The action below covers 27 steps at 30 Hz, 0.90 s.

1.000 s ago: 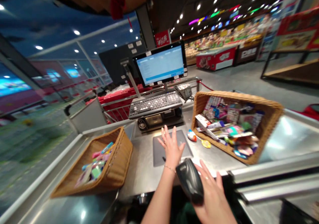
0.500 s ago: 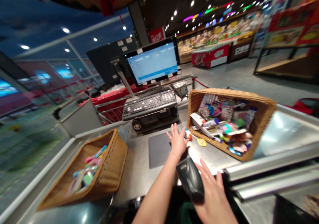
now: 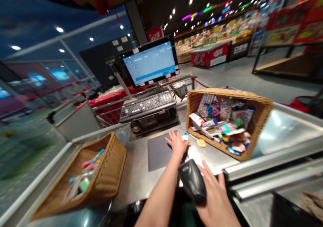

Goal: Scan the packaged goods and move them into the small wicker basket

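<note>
My left hand reaches across the steel counter and its fingers close on a small colourful packet lying beside the tilted wicker basket on the right. That basket is full of several bright small packets. My right hand stays close to my body and holds a black handheld barcode scanner, its fingers stretched along it. A yellow item lies on the counter just right of the left hand.
A dark scanner plate is set into the counter under my left forearm. Behind it stand a keyboard and a lit till screen. A second wicker basket with a few packets sits at the left. Red trolleys and shop aisles lie beyond.
My left hand has moved right from over the dark plate to the small packet by the right basket and closed on it. My right hand has kept the scanner still.
</note>
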{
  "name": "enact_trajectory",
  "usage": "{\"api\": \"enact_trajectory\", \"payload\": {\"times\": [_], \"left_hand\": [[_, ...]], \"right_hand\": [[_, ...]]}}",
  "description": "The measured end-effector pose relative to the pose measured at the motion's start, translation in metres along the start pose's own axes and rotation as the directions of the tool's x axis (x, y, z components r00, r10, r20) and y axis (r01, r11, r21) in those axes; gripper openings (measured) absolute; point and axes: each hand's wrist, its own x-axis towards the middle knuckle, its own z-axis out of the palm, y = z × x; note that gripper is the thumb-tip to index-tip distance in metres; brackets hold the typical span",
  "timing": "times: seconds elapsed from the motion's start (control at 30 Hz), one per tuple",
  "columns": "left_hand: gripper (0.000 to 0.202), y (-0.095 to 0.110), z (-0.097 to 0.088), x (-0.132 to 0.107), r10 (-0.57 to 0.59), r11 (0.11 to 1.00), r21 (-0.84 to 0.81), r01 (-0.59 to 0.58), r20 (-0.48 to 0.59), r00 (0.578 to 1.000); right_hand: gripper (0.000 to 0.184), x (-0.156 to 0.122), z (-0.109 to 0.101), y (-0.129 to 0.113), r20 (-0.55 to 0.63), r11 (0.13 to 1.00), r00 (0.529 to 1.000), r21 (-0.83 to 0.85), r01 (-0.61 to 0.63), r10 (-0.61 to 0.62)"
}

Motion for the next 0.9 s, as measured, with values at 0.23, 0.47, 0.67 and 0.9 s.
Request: {"api": "enact_trajectory", "payload": {"times": [0.23, 0.47, 0.67, 0.9], "left_hand": [[0.066, -0.001, 0.002, 0.000, 0.022, 0.999, 0.021, -0.024, 0.056, 0.998], [0.035, -0.001, -0.002, 0.006, 0.073, 0.997, 0.015, -0.076, 0.155, 0.985], [0.036, -0.006, -0.002, 0.005, -0.038, 0.999, 0.004, 0.038, 0.007, 0.999], [0.080, 0.004, -0.006, 0.006, 0.069, 0.997, -0.034, -0.064, 0.179, 0.981]], "right_hand": [[0.049, 0.001, -0.001, -0.001, -0.008, 1.000, 1.000, -0.004, 0.015, -0.015], [0.049, -0.001, -0.001, 0.001, 0.026, 1.000, 1.000, -0.003, -0.007, 0.007], [0.050, -0.002, 0.000, 0.000, 0.014, 1.000, 1.000, 0.000, -0.003, 0.003], [0.051, -0.002, 0.001, 0.003, 0.001, 1.000, 1.000, 0.004, -0.007, 0.007]]}}
